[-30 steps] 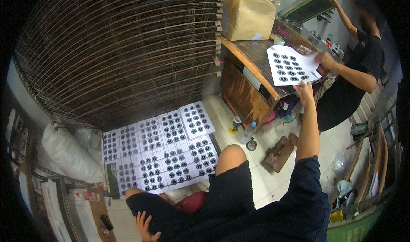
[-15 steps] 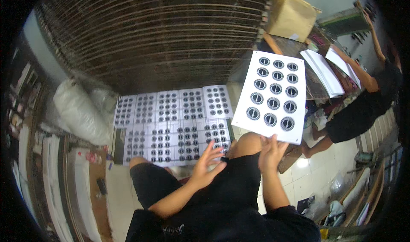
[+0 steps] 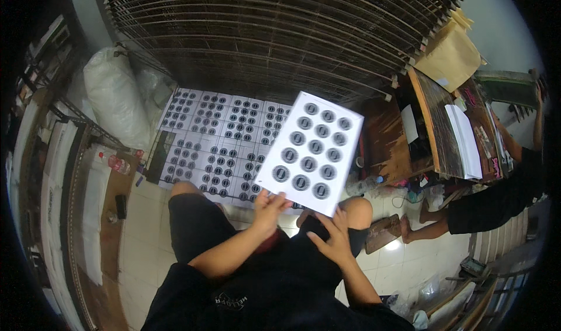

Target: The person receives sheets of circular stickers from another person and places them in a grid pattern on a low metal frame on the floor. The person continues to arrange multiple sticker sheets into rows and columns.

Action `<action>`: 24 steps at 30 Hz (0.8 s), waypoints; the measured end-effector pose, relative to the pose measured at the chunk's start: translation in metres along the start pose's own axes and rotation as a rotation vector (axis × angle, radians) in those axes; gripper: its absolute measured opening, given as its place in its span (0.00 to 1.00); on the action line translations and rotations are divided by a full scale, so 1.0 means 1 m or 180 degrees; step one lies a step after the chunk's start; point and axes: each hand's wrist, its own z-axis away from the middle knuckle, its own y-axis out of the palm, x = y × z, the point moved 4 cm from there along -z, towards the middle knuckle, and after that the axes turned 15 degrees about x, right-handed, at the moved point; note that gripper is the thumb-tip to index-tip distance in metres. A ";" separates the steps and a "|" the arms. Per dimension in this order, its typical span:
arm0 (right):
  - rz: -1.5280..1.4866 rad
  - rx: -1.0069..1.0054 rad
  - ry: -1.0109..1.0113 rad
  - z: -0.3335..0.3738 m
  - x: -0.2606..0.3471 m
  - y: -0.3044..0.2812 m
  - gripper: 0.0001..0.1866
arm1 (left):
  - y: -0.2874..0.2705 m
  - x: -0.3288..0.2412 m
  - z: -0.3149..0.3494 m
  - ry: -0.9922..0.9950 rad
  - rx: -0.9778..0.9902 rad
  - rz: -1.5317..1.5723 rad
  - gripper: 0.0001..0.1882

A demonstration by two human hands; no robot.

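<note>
I hold a white sheet printed with rows of dark round marks [image 3: 310,153] over my knees, tilted up and to the right. My left hand [image 3: 267,207] grips its lower left edge. My right hand [image 3: 333,237] pinches its bottom right corner. Below the sheet, on the tiled floor, lie several more printed sheets [image 3: 219,147] side by side in two rows.
A tall rack of thin wire shelves [image 3: 280,33] stands behind the floor sheets. A wooden table [image 3: 438,126] at the right bears a stack of white paper [image 3: 464,141]. Another person in black [image 3: 497,196] stands beside it. White sacks [image 3: 117,103] lean at the left.
I took the sheet from the table side with my right hand and swung left. My left hand rose from my lap and now grips the sheet too.
</note>
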 end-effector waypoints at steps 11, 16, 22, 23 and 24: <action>-0.0871 -0.1428 0.1288 0.098 -0.094 0.005 0.22 | -0.169 0.037 -0.158 -0.0034 -0.1033 0.0282 0.19; -0.1066 -0.1331 0.1413 0.092 -0.091 -0.002 0.22 | -0.214 0.066 -0.252 0.0007 -0.1186 0.0342 0.19; -0.0886 -0.1228 0.1551 0.100 -0.103 0.001 0.23 | -0.235 0.103 -0.330 -0.0143 -0.1167 0.0501 0.37; -0.0854 -0.1216 0.1546 0.100 -0.105 0.002 0.24 | -0.244 0.109 -0.342 -0.0086 -0.1069 0.0456 0.36; -0.0822 -0.1202 0.1541 0.101 -0.106 0.003 0.24 | -0.255 0.115 -0.351 -0.0031 -0.0972 0.0414 0.36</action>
